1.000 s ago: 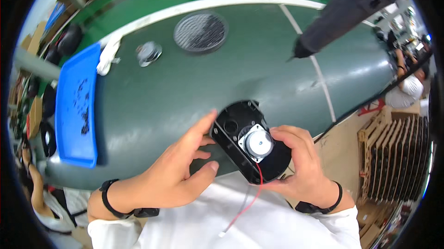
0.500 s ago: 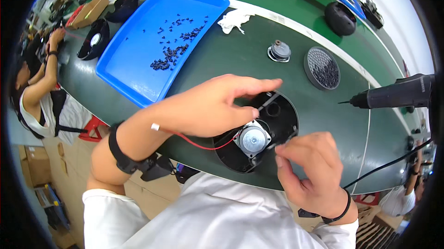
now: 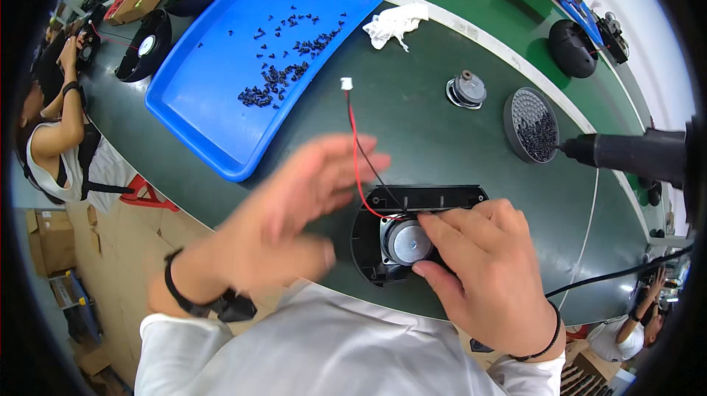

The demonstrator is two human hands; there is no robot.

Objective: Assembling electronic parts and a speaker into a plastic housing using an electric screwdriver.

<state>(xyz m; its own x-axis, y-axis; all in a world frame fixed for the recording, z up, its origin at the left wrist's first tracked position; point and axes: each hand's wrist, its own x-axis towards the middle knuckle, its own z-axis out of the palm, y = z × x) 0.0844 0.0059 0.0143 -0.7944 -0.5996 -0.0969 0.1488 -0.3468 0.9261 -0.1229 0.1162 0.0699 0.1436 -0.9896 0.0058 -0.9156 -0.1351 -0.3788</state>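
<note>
In front of me on the green bench lies a black plastic housing (image 3: 366, 252), with a round metal-backed speaker (image 3: 407, 242) sitting in it. My right hand (image 3: 482, 260) covers the housing's right part, its thumb and index finger closed on either side of the speaker. Red and black wires (image 3: 355, 131) run from the speaker away over the bench to a white connector (image 3: 346, 84). Just left of the housing my left hand (image 3: 298, 201) hovers, blurred, fingers apart and holding nothing.
A blue tray (image 3: 195, 120) with scattered black screws lies at left. Beyond the housing are a white cloth (image 3: 395, 24), another speaker (image 3: 466, 90) and a round screw dish (image 3: 532, 125). A black electric screwdriver (image 3: 633, 151) juts in from the right. A co-worker (image 3: 62, 131) sits far left.
The housing has turned, and its wires now point away from me instead of left. My left hand has come off it; my right hand has moved onto the speaker.
</note>
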